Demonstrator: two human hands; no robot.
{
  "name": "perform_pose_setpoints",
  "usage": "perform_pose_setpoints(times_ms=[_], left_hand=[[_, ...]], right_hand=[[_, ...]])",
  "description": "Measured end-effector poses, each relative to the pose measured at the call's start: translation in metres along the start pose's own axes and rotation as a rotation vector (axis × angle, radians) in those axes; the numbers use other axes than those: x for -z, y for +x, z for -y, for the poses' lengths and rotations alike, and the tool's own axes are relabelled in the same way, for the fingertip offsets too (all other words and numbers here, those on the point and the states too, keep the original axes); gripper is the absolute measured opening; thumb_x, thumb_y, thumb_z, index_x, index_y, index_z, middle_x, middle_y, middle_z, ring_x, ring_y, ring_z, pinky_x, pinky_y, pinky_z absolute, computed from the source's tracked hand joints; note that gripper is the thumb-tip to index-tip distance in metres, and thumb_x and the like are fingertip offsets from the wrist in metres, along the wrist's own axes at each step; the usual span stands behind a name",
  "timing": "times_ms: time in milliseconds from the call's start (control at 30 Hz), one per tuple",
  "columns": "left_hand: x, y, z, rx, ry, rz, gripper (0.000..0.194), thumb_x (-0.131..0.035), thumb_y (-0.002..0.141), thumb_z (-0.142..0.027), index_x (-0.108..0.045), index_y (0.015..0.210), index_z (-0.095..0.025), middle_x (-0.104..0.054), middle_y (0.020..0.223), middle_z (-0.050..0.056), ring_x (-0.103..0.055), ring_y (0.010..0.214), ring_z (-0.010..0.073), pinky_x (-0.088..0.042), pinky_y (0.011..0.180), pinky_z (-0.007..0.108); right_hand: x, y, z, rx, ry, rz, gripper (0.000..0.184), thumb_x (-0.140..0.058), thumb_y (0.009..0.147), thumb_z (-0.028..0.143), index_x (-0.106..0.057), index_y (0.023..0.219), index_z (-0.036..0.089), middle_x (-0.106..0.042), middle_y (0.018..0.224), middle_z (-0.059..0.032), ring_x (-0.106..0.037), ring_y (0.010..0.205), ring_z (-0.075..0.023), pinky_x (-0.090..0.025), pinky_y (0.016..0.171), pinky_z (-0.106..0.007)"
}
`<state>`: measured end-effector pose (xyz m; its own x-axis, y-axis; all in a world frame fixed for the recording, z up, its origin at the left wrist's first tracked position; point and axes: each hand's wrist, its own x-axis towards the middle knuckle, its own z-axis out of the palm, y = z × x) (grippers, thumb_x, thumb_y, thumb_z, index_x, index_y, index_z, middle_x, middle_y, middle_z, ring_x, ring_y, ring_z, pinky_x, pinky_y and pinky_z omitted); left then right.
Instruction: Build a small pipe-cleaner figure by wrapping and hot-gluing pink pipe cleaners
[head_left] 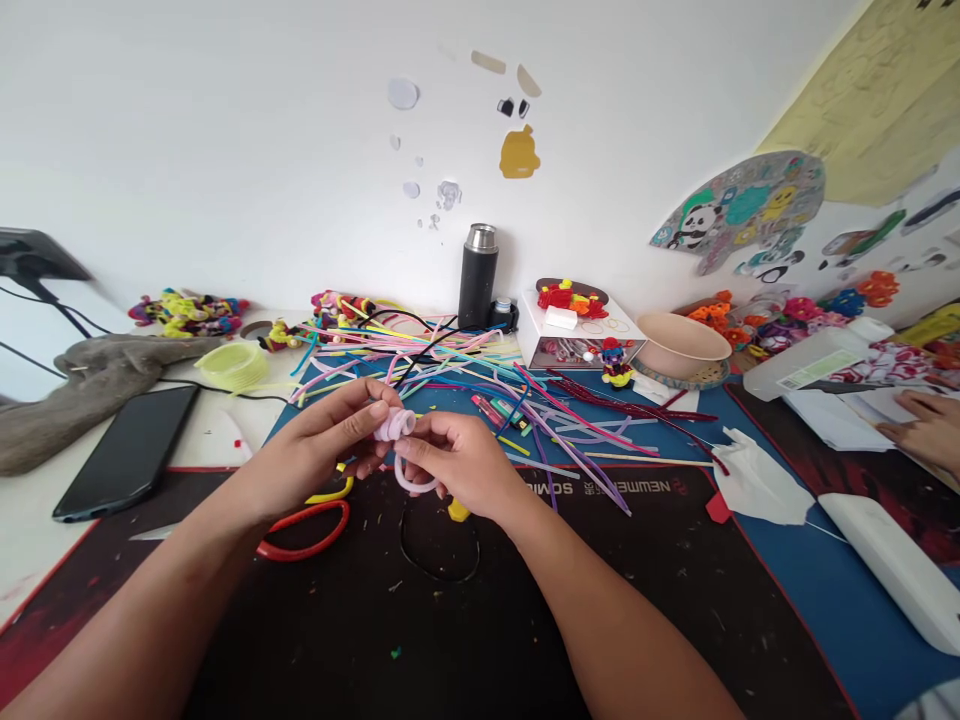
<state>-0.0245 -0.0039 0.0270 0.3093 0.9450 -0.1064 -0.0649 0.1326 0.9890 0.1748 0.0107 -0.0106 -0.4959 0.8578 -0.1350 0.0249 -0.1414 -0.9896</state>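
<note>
In the middle of the head view, my left hand [341, 430] is closed around a small coiled roll of pale lilac pipe cleaner [394, 424]. The turns lie close together, and an open ring of the coil faces right. My right hand [454, 450] pinches the same lilac strand, which hangs in a loose loop just below the coil. Where the fingertips meet the strand is partly hidden. Beneath my left wrist lie scissors with red and yellow handles [307, 535]. A thin black cord [439, 580] curves on the dark mat below the hands.
Many coloured pipe cleaners [420, 350] spread behind my hands. A black thermos [478, 275] stands by the wall, with a white box [577, 335] and a beige bowl [682, 345] to its right. A phone [127, 455] lies left. Another person's hand [926, 425] is at the far right.
</note>
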Motion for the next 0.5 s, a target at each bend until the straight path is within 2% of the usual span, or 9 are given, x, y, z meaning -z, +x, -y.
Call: perform_pose_setpoints(times_ms=[100, 200, 333, 500], left_hand=[[-0.0002, 0.0001, 0.0, 0.026, -0.001, -0.037, 0.038, -0.082, 0.09, -0.057, -0.069, 0.099, -0.022, -0.062, 0.083, 0.0, -0.055, 0.067, 0.0135, -0.046, 0.056, 0.022], [0.001, 0.0001, 0.0018, 0.048, -0.059, -0.025, 0.037, -0.082, 0.09, -0.055, -0.071, 0.101, -0.022, -0.061, 0.078, 0.0, -0.051, 0.063, 0.0121, -0.043, 0.054, 0.02], [0.0026, 0.0002, 0.0046, 0.096, -0.159, 0.0, 0.034, -0.083, 0.091, -0.05, -0.073, 0.106, -0.021, -0.06, 0.074, 0.0, -0.047, 0.058, 0.011, -0.036, 0.049, 0.019], [0.0036, -0.001, 0.0072, 0.108, -0.221, 0.1, 0.027, -0.078, 0.096, -0.046, -0.071, 0.105, -0.021, -0.059, 0.07, 0.0, -0.045, 0.057, 0.0108, -0.033, 0.048, 0.018]], right_hand=[[0.0003, 0.0002, 0.001, 0.002, -0.019, 0.0, 0.018, -0.073, 0.097, 0.036, -0.069, 0.093, 0.02, -0.07, 0.074, -0.0004, -0.068, 0.063, -0.0141, -0.041, 0.04, -0.017], [0.0009, -0.0006, 0.0028, -0.009, -0.003, -0.007, 0.018, -0.071, 0.099, 0.035, -0.066, 0.091, 0.02, -0.069, 0.073, 0.0002, -0.069, 0.061, -0.014, -0.041, 0.041, -0.018], [0.0017, -0.0012, 0.0041, -0.03, 0.027, -0.025, 0.026, -0.074, 0.098, 0.043, -0.064, 0.09, 0.021, -0.069, 0.072, 0.0006, -0.068, 0.057, -0.0143, -0.04, 0.042, -0.019], [0.0014, -0.0001, 0.0045, -0.032, 0.048, -0.036, 0.041, -0.084, 0.088, 0.057, -0.065, 0.087, 0.02, -0.067, 0.069, 0.0016, -0.064, 0.055, -0.0132, -0.039, 0.041, -0.019]])
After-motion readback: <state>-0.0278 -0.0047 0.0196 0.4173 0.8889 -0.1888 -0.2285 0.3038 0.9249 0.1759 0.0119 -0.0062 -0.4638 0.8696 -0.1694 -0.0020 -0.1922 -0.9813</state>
